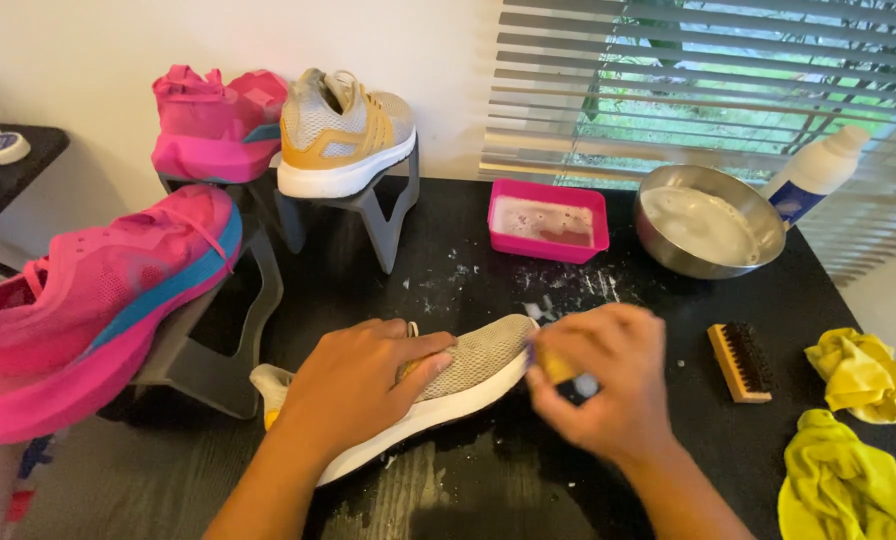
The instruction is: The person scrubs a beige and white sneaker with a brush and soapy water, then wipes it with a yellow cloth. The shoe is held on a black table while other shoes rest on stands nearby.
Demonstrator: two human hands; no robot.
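Note:
A beige mesh sneaker with a white sole (473, 365) lies on its side on the black table (448, 270). My left hand (353, 385) presses down on its middle and holds it steady. My right hand (603, 380) is at the sneaker's toe, closed around a small brush or sponge that is blurred by motion. Soap flecks dot the table just beyond the toe.
A pink tub (548, 220) and a steel bowl (706, 222), both with soapy water, stand behind. A white bottle (816, 172), a wooden brush (740, 362) and yellow cloths (858, 430) lie right. Pink shoes (88, 300) and a matching beige shoe (346, 135) rest on grey stands.

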